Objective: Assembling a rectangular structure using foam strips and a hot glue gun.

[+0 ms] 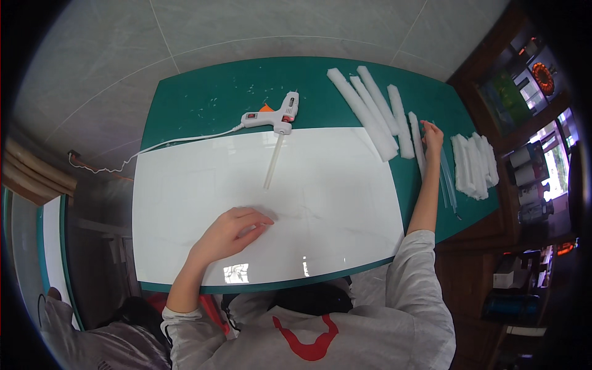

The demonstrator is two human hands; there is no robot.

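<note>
A glossy white board lies on the green table. Over its near middle rests my left hand, fingers loosely stretched out and holding nothing. My right hand reaches to the far right with curled fingers, right beside a narrow white foam strip. Whether its fingertips grip the strip is too small to make out. Several longer white foam strips lie side by side to the left of that hand. A white hot glue gun with an orange trigger lies beyond the board, its clear glue stick stretching over the board.
The gun's white cord runs left to a wall socket. Clear glue sticks and a stack of white foam pieces lie right of my right forearm. White scraps dot the green tabletop. Dark wooden shelving stands at right; another person's sleeve shows lower left.
</note>
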